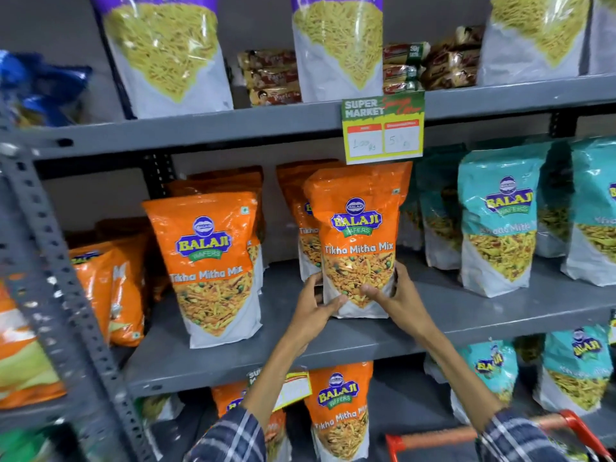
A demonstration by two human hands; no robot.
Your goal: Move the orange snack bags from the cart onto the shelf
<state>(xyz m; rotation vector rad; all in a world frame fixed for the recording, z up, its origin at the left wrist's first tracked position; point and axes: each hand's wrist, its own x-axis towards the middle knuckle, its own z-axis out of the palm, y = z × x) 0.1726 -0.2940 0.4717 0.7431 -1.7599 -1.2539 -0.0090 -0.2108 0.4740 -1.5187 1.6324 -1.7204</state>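
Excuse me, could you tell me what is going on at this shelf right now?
A person is stocking snacks. Both hands, left hand and right hand, grip the base of an orange Tikha Mitha Mix bag, standing it upright on the grey middle shelf, in front of another orange bag. The red cart handle shows below.

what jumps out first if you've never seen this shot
Both hands, left hand and right hand, grip an upright orange bag at its base on the middle shelf. A yellow price tag hangs just above it; teal bags stand to its right.
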